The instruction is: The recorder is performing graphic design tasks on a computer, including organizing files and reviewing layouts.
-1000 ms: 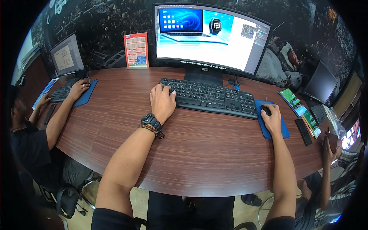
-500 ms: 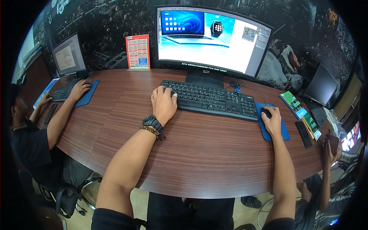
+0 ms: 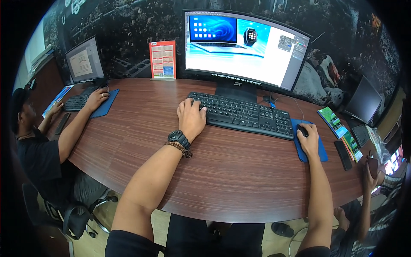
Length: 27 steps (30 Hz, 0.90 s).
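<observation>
My left hand (image 3: 192, 118) rests at the left end of a black keyboard (image 3: 244, 112), fingers spread over its keys and holding nothing. A dark watch (image 3: 179, 138) and a beaded bracelet circle that wrist. At the keyboard's right, my right hand (image 3: 309, 141) is wrapped over a black computer mouse (image 3: 302, 130), whose front shows past the fingers. Beneath the mouse lies a blue mouse pad (image 3: 320, 155). Behind the keyboard stands a wide curved monitor (image 3: 246, 47), with a picture of a laptop and a smartwatch on its screen.
On the left, a seated person (image 3: 43, 141) has both hands at another keyboard and mouse. A red-edged sign (image 3: 163, 60) stands beside my monitor. To the right lie green leaflets (image 3: 332, 122), a black oblong object (image 3: 343, 155) and another monitor (image 3: 363, 99). Someone at far right holds a phone-like object.
The whole view has shifted, so the desk and monitor sit slightly further right and lower. Both my hands keep their places on the keyboard and mouse.
</observation>
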Available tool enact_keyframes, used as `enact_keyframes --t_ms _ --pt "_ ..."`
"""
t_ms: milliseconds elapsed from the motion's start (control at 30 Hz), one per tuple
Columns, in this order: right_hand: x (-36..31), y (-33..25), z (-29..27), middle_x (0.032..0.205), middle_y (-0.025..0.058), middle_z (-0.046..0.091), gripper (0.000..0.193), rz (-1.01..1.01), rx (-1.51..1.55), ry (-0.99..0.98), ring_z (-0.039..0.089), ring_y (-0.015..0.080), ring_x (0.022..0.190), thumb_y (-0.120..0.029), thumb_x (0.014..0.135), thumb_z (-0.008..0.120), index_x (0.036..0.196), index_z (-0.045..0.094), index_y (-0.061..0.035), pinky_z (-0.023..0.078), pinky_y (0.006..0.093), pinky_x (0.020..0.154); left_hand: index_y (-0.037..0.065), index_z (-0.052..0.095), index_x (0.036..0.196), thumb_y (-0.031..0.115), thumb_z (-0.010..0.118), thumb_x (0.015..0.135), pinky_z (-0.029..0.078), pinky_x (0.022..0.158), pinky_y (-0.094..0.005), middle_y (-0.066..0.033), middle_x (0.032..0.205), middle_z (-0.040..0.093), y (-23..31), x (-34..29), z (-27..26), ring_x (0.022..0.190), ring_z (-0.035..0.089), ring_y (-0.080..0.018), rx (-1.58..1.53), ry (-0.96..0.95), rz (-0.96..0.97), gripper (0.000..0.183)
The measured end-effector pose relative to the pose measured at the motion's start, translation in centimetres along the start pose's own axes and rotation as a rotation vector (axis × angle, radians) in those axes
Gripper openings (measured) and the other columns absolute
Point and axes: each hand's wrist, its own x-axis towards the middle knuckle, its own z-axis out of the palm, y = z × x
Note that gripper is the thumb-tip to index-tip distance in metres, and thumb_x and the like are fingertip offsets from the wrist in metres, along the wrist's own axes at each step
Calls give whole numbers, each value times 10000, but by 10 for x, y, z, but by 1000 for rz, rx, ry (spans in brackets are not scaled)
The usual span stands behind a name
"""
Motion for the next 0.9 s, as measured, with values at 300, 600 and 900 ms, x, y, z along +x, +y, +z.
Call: enact_keyframes --t_ms 300,600,900 --pt "1 -2 -2 1118 200 608 324 7 4 5 608 368 1059 -207 812 705 1081 716 -27 488 429 931 -9 668 1109 200 663 917 366 1032 -537 -200 1249 557 2 1 0 1204 469 -398 1 -7 -3 285" --pt "0 2 -1 1112 185 603 329 20 -12 -1 594 360 1065 -223 811 704 1081 717 -35 478 429 937 -6 670 1112 202 667 915 363 1040 -537 -202 1255 555 2 0 -1 1216 467 -398 -4 -13 -14 286" --pt "1 -1 -1 1151 200 600 343 44 -25 -11 590 372 1101 -232 813 689 1097 713 -41 474 437 955 -16 669 1118 204 663 919 363 1041 -535 -209 1260 555 3 1 -1 1217 468 -394 3 -25 -16 296"
